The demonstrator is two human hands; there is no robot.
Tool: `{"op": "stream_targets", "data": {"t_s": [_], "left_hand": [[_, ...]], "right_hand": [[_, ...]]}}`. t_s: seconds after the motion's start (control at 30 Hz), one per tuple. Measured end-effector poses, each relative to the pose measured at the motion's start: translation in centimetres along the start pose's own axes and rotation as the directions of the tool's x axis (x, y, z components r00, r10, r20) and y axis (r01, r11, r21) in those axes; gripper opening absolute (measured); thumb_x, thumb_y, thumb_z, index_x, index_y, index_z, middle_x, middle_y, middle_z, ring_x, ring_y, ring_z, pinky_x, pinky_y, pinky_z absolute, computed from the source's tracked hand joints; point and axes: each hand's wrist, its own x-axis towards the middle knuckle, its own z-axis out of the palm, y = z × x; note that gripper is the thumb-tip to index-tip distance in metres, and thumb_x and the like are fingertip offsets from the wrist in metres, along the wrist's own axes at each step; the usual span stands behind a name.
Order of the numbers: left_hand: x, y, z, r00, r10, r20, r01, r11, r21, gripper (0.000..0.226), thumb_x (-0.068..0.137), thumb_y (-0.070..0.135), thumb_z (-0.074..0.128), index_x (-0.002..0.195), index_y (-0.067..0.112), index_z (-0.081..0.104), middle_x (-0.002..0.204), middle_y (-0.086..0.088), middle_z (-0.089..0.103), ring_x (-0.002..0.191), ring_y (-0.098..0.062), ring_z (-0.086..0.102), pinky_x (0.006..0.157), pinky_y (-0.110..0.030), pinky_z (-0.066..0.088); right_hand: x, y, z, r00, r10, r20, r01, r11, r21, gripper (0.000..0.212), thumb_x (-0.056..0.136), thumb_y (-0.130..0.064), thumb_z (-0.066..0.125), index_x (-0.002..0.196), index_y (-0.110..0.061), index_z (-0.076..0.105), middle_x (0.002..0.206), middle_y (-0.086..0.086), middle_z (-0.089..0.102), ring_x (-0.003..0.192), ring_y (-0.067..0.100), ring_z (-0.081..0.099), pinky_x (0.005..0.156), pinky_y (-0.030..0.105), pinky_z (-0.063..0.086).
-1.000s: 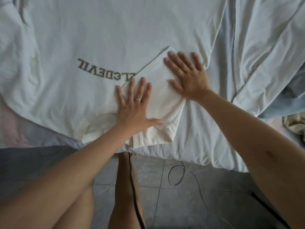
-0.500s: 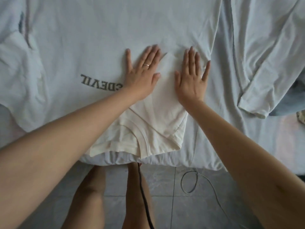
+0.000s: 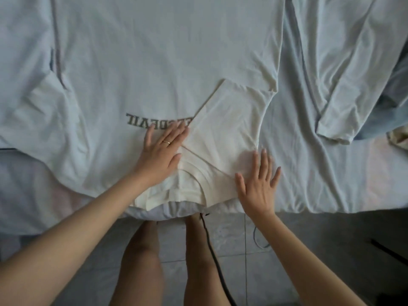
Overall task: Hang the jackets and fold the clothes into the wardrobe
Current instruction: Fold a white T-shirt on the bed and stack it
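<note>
We are laying left grip (image 3: pixel 162 155) and right grip (image 3: pixel 257 184) flat, fingers straight, clamping nothing, either side of the folded sleeve (image 3: pixel 229 120) of the T-shirt (image 3: pixel 154 62), advising smoothing outward before the next fold.

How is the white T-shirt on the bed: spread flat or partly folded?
The T-shirt is partly folded: one sleeve is turned in over the front, covering part of the printed word; the other sleeve lies spread out.

One head-worn wide-angle view. It looks forward and steeply down, close over the near edge of the bed (image 3: pixel 309 177). The left hand (image 3: pixel 162 155), right hand (image 3: pixel 257 186) and tiled floor (image 3: pixel 344 235) occupy the lower frame.
</note>
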Motion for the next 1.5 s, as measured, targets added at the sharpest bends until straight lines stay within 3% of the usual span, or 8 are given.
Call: {"op": "stream_targets", "data": {"t_s": [0.1, 0.27, 0.6, 0.73, 0.9, 1.1, 1.33, 1.5], "left_hand": [[-3.9, -2.1, -3.9, 0.907, -0.376, -0.19, 0.335, 0.918, -0.214, 0.067, 0.079, 0.025, 0.051, 0.143, 0.014, 0.034, 0.151, -0.013, 0.029, 0.14, -0.026, 0.024, 0.111, -0.043, 0.012], [-9.9, -9.4, -8.3, 0.195, -0.97, -0.145, 0.694, 0.241, -0.678, 0.067, 0.082, 0.013, 0.065, 0.139, -0.001, 0.034, 0.142, -0.024, 0.03, 0.132, -0.038, 0.028, 0.105, -0.031, 0.022], [-10.2, -17.6, -7.3, -0.06, -0.953, 0.297, 0.407, -0.295, -0.864, 0.048, 0.072, 0.015, 0.078, 0.11, -0.003, 0.056, 0.114, -0.013, 0.063, 0.09, -0.021, 0.064, 0.062, -0.02, 0.051], [-10.5, -16.2, -8.3, 0.038, -0.965, 0.261, 0.336, -0.234, -0.912, 0.019, 0.076, 0.006, 0.073, 0.091, 0.005, 0.061, 0.092, -0.01, 0.064, 0.083, -0.019, 0.06, 0.066, -0.025, 0.047], [-9.5, -11.0, -10.1, 0.621, -0.78, -0.082, 0.271, 0.311, -0.911, 0.032, 0.084, 0.014, 0.061, 0.116, 0.017, 0.054, 0.106, 0.011, 0.059, 0.095, 0.015, 0.054, 0.085, -0.008, 0.041], [-8.4, -5.1, -7.0, 0.915, -0.404, 0.011, 0.273, 0.598, -0.754, 0.05, 0.079, 0.019, 0.073, 0.124, 0.013, 0.05, 0.151, 0.0, 0.036, 0.14, -0.014, 0.032, 0.113, -0.037, 0.027], [-13.4, -5.4, -3.7, 0.741, -0.66, 0.124, 0.611, 0.586, -0.532, 0.063, 0.078, 0.015, 0.068, 0.136, 0.02, 0.044, 0.154, -0.014, 0.013, 0.14, -0.031, 0.019, 0.109, -0.042, 0.027], [-16.5, -7.2, -3.6, 0.803, -0.58, 0.135, 0.55, 0.635, -0.543, 0.041, 0.074, -0.017, 0.052, 0.103, 0.01, 0.06, 0.119, -0.007, 0.043, 0.1, -0.027, 0.053, 0.076, -0.017, 0.036]], "right_hand": [[0.5, -2.9, -1.1, 0.993, -0.064, -0.102, 0.067, 0.997, 0.031, 0.058, 0.093, -0.04, 0.033, 0.144, -0.015, 0.024, 0.151, 0.016, 0.027, 0.142, 0.031, 0.017, 0.117, 0.048, 0.005], [2.6, -11.5, -0.6, 0.969, -0.201, -0.146, 0.219, 0.969, 0.119, 0.053, 0.083, -0.02, 0.048, 0.134, -0.009, 0.038, 0.131, 0.018, 0.043, 0.123, 0.034, 0.041, 0.106, 0.044, 0.031], [1.6, -26.3, 1.7, 0.957, -0.285, 0.049, 0.227, 0.844, 0.485, 0.051, 0.086, -0.006, 0.052, 0.135, -0.011, 0.04, 0.122, 0.007, 0.052, 0.109, 0.023, 0.052, 0.091, 0.038, 0.044], [0.9, -29.1, 2.0, 0.96, -0.005, 0.279, -0.23, 0.554, 0.8, 0.041, 0.092, -0.006, 0.046, 0.131, -0.019, 0.044, 0.113, 0.003, 0.058, 0.081, 0.006, 0.055, 0.065, 0.014, 0.047], [1.6, -29.6, 2.1, 0.833, -0.043, 0.552, -0.553, -0.023, 0.833, 0.035, 0.1, -0.019, 0.029, 0.124, -0.014, 0.054, 0.119, 0.007, 0.062, 0.107, 0.02, 0.057, 0.104, 0.032, 0.039], [1.5, -25.9, 2.2, 0.767, 0.032, 0.641, -0.46, -0.67, 0.583, 0.054, 0.094, -0.05, 0.039, 0.12, -0.006, 0.058, 0.118, 0.014, 0.064, 0.11, 0.029, 0.061, 0.105, 0.039, 0.04], [1.8, -24.5, 2.5, 0.829, 0.332, 0.45, -0.501, 0.082, 0.862, 0.037, 0.09, -0.021, 0.064, 0.124, -0.015, 0.051, 0.106, 0.0, 0.061, 0.097, 0.018, 0.06, 0.079, 0.026, 0.05], [2.1, -23.7, 2.9, 0.876, 0.37, 0.308, -0.401, 0.205, 0.893, 0.021, 0.088, -0.009, 0.06, 0.109, -0.012, 0.059, 0.087, -0.008, 0.057, 0.076, 0.005, 0.053, 0.058, 0.008, 0.044]]}}
